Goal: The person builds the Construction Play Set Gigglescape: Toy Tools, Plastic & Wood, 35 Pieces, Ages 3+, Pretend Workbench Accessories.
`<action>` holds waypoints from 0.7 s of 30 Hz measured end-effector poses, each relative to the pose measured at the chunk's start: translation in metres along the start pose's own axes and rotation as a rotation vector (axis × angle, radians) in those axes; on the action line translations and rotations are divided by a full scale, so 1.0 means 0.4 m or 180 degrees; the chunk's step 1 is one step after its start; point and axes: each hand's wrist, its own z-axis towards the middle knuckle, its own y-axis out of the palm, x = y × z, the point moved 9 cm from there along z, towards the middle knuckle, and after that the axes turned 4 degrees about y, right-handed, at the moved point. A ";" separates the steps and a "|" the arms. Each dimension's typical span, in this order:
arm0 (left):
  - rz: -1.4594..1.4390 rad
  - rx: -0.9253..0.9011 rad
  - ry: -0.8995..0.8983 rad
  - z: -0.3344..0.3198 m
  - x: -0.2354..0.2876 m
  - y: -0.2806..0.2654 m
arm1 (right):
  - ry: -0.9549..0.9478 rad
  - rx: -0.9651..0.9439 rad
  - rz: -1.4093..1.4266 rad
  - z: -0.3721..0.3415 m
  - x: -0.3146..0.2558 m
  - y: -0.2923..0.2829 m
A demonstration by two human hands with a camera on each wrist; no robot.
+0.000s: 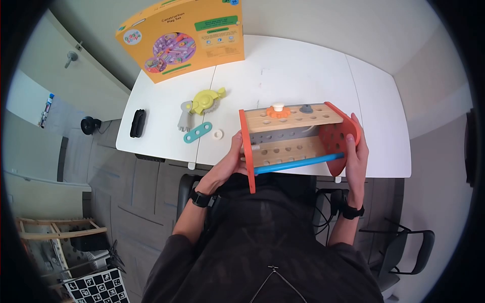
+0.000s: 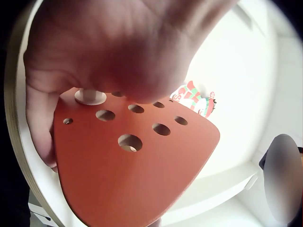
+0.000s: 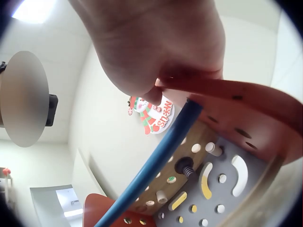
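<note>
- Nearest the camera is the person's dark shirt (image 1: 262, 252), with both forearms reaching away from it over the near edge of the bench (image 1: 283, 65).
- Between the hands is the wooden toy frame (image 1: 308, 121), at the right of the bench near its front edge. It is tilted, its left end lower and overhanging the near edge; whether any part rests on the bench I cannot tell.
- The left hand (image 1: 227, 164) grips the left end panel (image 1: 247, 151), palm on the outer face, fingers closed in around the edge.
- The right hand (image 1: 357, 156) holds the right end panel (image 1: 336, 149), fingers closed narrowly around its edge.
- A blue bar (image 1: 298, 164) joins the panels on the near side. On the top board sit an orange gear (image 1: 273, 114) under a cream cap (image 1: 278, 106) and, right of it, a grey knob (image 1: 306, 108); a white screw (image 1: 255, 147) pokes inward at the left panel.
- Step in hand, as I judge it: steadying or turning the frame two-handed, rather than fitting a part.
- A next move would call for even grips at both ends, or firm support before one hand lets go.
- Well left lie a teal strip (image 1: 197, 132), a cream ring (image 1: 217, 134) and a yellow-green toy saw (image 1: 204, 101), untouched; the yellow box (image 1: 202, 55) stands beyond, at the far left.
</note>
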 end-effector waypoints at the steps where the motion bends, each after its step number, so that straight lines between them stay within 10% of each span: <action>1: -0.0083 -0.0102 -0.0147 0.004 -0.016 -0.003 | 0.0010 -0.0001 -0.0049 0.006 0.003 0.005; 10: 0.0593 0.0297 -0.0081 0.028 0.032 -0.044 | -0.0021 0.0185 -0.0775 0.068 0.011 0.027; 17: 0.3561 0.2184 0.0859 -0.056 0.194 -0.183 | -0.0364 0.0293 -0.0830 0.114 0.012 0.051; 21: 0.4398 0.2312 0.0984 -0.069 0.158 -0.208 | -0.0117 0.0146 -0.0702 0.129 0.006 0.063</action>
